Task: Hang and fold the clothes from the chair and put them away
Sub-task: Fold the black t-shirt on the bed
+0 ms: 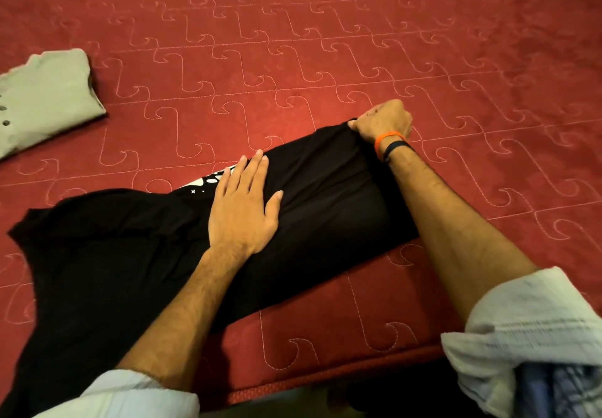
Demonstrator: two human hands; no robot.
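A red bed (325,69) holds a black shirt (136,255), lying long from near left to far right. The left hand (242,204) presses flat on its middle. Farther off, the right hand (384,121) pinches its far corner.

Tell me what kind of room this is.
Most likely a bedroom: the hands work on a red quilted bedspread with a mattress-like front edge. A black T-shirt lies spread on it for folding, and a folded grey garment rests further back.
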